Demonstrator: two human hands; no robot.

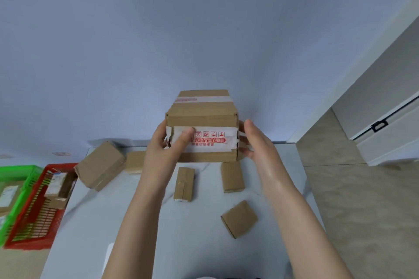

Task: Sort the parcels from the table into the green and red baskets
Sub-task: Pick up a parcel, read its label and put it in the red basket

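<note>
Pale table (127, 210) beside tiled floor (362, 210)

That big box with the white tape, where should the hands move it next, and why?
Probably carry it left, toward the baskets. Both hands, left and right, hold the big box up above the table, so it is already lifted. The red basket and green basket sit at the table's left edge. Which basket it belongs in cannot be told from this view.
</note>
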